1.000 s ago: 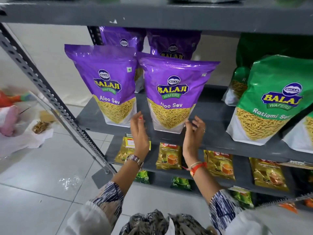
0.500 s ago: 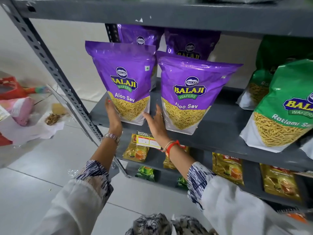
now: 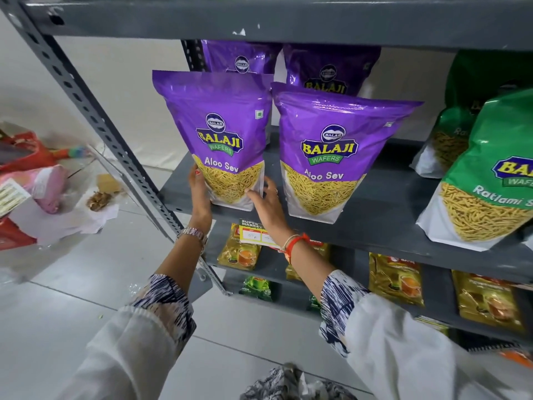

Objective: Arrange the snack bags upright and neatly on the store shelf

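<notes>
Head view: left hand (image 3: 200,194) and right hand (image 3: 266,202) clasping left purple bag (image 3: 219,134) mid-frame, squaring it; next, probably nudging it flush beside right purple bag (image 3: 331,151) on shelf (image 3: 383,215).

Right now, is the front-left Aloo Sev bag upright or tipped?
Upright: the front-left Aloo Sev bag stands on its base on the shelf, left hand and right hand flanking its bottom corners.

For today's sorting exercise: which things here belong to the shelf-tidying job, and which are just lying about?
Belongs to the job:
left purple Aloo Sev bag
right purple Aloo Sev bag
green Ratlami Sev bag
grey shelf
left hand
right hand

Lying about:
tea packets
floor clutter
</notes>
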A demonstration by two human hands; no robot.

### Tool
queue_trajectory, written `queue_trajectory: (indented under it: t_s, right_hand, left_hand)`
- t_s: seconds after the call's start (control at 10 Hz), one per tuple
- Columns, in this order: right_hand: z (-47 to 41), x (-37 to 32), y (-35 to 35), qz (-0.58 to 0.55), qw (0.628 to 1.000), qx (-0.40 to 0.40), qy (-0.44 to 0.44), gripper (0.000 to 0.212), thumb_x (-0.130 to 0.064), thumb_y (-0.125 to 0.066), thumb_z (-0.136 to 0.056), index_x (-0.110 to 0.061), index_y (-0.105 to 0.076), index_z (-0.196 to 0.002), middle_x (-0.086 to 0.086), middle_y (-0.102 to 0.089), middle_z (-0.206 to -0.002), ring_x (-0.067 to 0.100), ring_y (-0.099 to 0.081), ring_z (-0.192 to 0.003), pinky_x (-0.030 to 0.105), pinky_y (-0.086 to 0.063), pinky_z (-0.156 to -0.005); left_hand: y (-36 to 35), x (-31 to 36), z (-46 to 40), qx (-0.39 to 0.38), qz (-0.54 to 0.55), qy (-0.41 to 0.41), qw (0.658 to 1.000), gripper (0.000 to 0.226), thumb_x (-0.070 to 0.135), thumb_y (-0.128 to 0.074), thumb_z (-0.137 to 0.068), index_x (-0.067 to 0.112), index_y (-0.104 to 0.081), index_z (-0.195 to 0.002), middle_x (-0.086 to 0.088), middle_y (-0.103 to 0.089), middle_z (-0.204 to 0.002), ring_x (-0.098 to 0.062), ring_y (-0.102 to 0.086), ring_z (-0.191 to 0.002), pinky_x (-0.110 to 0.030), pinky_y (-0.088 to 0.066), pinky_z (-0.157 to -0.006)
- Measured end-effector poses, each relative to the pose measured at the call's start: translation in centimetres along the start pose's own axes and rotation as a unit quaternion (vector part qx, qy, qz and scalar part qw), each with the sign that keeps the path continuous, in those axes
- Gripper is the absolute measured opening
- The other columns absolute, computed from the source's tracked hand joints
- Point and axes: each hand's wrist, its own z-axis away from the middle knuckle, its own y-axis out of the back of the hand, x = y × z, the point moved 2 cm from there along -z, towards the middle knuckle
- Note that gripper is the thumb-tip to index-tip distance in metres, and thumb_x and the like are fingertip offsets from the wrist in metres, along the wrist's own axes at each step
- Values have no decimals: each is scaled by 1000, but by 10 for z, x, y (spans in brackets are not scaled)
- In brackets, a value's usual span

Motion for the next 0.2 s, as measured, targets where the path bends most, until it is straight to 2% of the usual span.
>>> queue_trajectory:
  t_s: [0.1,0.2]
  right_hand:
    - [16,-9,2,20,1000,-17,-1,78,-29,-59,-86,-11,-17,-149,10,-29,-156,22,-32,-141,37,-30,-115]
    - [33,-10,13,29,999,2,33,76,-31,-59,-86,-15,-18,-148,10,-25,-157,23,-31,-141,40,-31,-114]
  left_hand:
    - [0,6,7,-8,-9,-20,1000,51,37,-24,-99,15,-27,-145,-10,-36,-151,-22,-37,-137,-43,-32,-115]
    - [-3,6,21,39,-44,-90,994,55,35,-25,-100,16,-12,-150,-7,-16,-160,-7,-22,-140,-17,-28,-113]
